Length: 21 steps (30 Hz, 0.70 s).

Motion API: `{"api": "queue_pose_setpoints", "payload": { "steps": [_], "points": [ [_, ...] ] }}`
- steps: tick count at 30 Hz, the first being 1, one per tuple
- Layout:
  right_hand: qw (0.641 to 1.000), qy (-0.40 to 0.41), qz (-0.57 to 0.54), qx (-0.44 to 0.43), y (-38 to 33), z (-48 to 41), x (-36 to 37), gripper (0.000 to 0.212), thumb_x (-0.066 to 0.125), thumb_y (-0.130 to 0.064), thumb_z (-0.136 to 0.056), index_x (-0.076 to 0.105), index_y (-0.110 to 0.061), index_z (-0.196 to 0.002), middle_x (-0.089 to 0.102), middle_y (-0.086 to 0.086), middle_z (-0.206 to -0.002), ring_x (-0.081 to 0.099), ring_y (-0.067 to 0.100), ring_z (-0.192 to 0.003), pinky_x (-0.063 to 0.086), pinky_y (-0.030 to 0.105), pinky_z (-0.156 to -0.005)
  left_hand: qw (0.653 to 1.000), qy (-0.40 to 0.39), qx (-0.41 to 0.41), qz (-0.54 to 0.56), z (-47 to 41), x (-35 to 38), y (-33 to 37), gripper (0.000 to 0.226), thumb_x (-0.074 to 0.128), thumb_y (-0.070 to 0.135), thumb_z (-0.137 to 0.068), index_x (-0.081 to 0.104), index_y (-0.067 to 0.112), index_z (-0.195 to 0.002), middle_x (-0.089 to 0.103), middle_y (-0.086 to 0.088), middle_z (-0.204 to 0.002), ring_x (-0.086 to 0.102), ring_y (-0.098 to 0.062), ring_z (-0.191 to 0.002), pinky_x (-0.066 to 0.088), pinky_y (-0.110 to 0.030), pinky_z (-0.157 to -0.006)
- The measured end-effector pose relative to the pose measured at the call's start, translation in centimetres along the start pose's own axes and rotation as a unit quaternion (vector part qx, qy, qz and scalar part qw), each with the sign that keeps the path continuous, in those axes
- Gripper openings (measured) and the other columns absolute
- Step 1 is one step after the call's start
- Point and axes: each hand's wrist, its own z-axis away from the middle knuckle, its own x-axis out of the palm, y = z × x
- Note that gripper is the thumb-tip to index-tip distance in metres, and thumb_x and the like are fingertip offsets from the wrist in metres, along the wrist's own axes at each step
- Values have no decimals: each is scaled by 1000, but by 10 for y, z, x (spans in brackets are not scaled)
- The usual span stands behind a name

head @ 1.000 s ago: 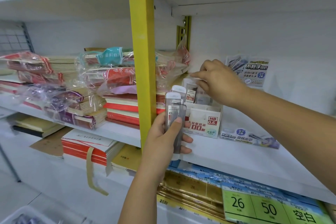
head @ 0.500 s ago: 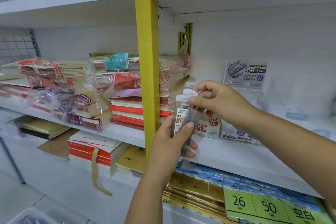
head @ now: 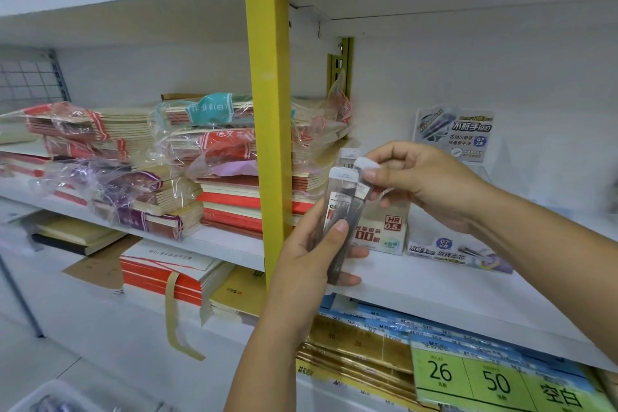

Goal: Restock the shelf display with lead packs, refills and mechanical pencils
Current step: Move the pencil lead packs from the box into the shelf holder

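My left hand grips a small bunch of clear lead packs with white caps, held upright in front of the white shelf. My right hand pinches the white cap of one tilted lead pack at the top of that bunch. Behind them on the shelf stands a white HB 0.5 lead display box with a few packs in it. To its right sits a second lead display box with a printed header card.
A yellow upright post divides the shelving just left of my hands. Wrapped notebook stacks fill the left bay. Below lie red-edged books, gold packs and green paper packs marked 26 and 50.
My right hand has drawn back from the HB display box to the bunch in my left hand and now pinches one pack's cap. The view shifted slightly.
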Motion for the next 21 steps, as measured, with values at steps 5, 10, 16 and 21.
{"api": "queue_pose_setpoints", "payload": {
  "steps": [5, 10, 16, 21],
  "points": [
    [974, 160, 105, -119, -14, -15, -18, 11, 68, -14, -87, 60, -22, -90, 74, 5, -85, 71, 18, -73, 55, 25, -55, 999, 36, -4, -10, -1, -6, -2, 32, 57, 31, -98, 61, 44, -128, 75, 6, -109, 75, -22, -89, 58, -26, -55],
    [896, 181, 347, -210, -15, -35, -10, 15, 65, -24, -89, 55, -34, -88, 65, -9, -86, 64, 11, -78, 57, 36, -71, 999, 45, 4, -29, -2, -9, -2, 30, 55, 32, -99, 62, 38, -127, 76, -2, -105, 68, -17, -74, 51, -24, -52],
    [888, 143, 412, -145, 4, -60, -2, 22, 71, -27, -86, 55, -23, -100, 64, -7, -85, 62, 9, -77, 54, 33, -71, 998, 51, -1, -44, -2, -10, -3, 26, 55, 32, -100, 64, 37, -123, 75, 0, -106, 68, -16, -73, 52, -25, -52],
    [811, 124, 551, -156, 14, -74, -4, 21, 72, -30, -83, 65, -19, -99, 60, -1, -93, 54, 21, -96, 41, 31, -71, 997, 52, -13, -52, -2, -11, 0, 18, 53, 31, -101, 61, 24, -115, 77, 3, -103, 71, -14, -72, 53, -24, -50]
  ]
}}
